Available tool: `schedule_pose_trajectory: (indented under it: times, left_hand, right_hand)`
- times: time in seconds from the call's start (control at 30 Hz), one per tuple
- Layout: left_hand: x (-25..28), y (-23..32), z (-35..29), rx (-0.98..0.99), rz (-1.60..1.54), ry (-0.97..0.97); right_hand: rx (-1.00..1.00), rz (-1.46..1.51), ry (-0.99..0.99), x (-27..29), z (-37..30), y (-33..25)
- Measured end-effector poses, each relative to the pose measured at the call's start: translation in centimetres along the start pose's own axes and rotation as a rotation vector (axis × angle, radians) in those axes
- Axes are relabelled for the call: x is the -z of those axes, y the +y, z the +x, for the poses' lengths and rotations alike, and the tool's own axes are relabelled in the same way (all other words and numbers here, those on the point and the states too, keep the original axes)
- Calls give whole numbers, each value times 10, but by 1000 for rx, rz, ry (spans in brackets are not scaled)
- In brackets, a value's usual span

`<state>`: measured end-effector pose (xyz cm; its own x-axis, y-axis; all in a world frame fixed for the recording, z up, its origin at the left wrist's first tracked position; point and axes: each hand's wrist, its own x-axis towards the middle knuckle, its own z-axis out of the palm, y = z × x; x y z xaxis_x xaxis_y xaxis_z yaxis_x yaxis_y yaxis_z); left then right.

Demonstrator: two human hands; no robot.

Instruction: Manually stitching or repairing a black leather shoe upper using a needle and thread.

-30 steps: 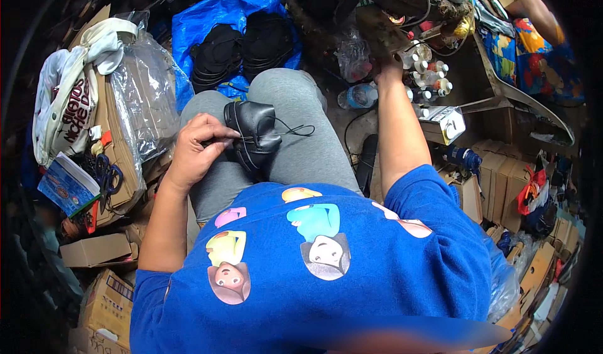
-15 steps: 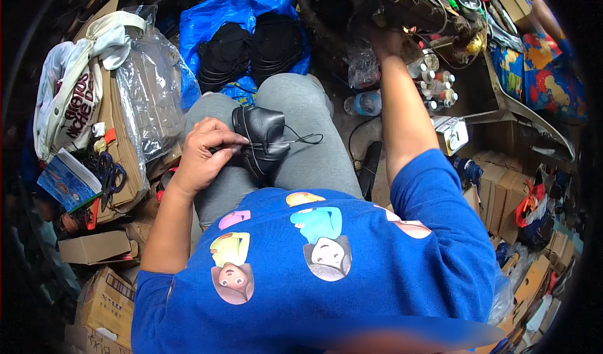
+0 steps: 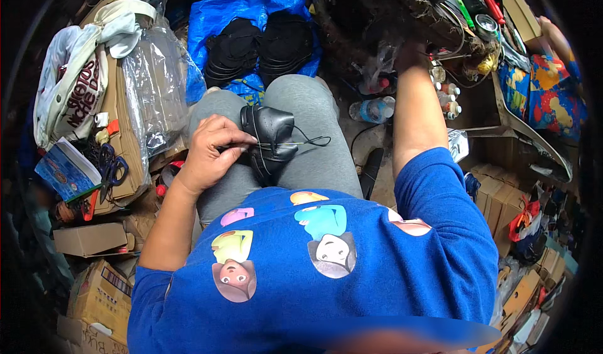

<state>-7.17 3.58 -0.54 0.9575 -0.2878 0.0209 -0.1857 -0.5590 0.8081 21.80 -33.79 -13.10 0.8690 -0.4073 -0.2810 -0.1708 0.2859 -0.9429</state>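
Note:
Across my thighs lies a black leather shoe-like piece [image 3: 274,128], its exact kind unclear from here. A thin dark cord [image 3: 317,141] crosses it and ends in a loop over my right thigh. My left hand [image 3: 217,145] is at its left side, thumb and forefinger pinched together on the cord. My right arm stretches far forward, and my right hand [image 3: 411,56] is in deep shadow beside a crumpled clear plastic bag [image 3: 379,68]. Its fingers are hidden, so whether it grips anything does not show.
Stacked black pieces [image 3: 260,49] rest on a blue plastic sheet [image 3: 201,9] ahead. Left are scissors [image 3: 113,169], a booklet [image 3: 68,169] and a cloth bag [image 3: 69,84]. At right stand several small bottles [image 3: 449,100], a lying bottle [image 3: 372,110] and cardboard [image 3: 496,191].
The clear plastic bag by my right hand has risen and changed shape. My left hand keeps its pinch at the black piece. The whole view has shifted slightly.

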Motion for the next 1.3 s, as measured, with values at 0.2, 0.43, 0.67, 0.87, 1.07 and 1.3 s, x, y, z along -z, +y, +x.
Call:
schedule_pose_trajectory:
  times: [0.2, 0.43, 0.67, 0.87, 1.07, 1.3]
  left_hand:
    - [1, 1, -5, -3, -39, 36]
    - [10, 10, -9, 35, -273, 89]
    - [15, 76, -18, -277, 381, 245]
    - [-26, 127, -16, -534, 86, -96]
    - [-39, 112, -34, -298, -460, 153]
    - [-22, 87, -86, -103, -1289, 225]
  right_hand:
    - [-125, 232, 51, 30, -60, -6]
    - [175, -105, -26, 89, -182, -19]
    - [19, -277, -578, 92, -280, -94]
    - [-199, -210, -1016, 68, -349, -177]
    - [459, -6, -1028, 8, -385, -120]
    - [814, -587, -1150, 2, -384, -92]
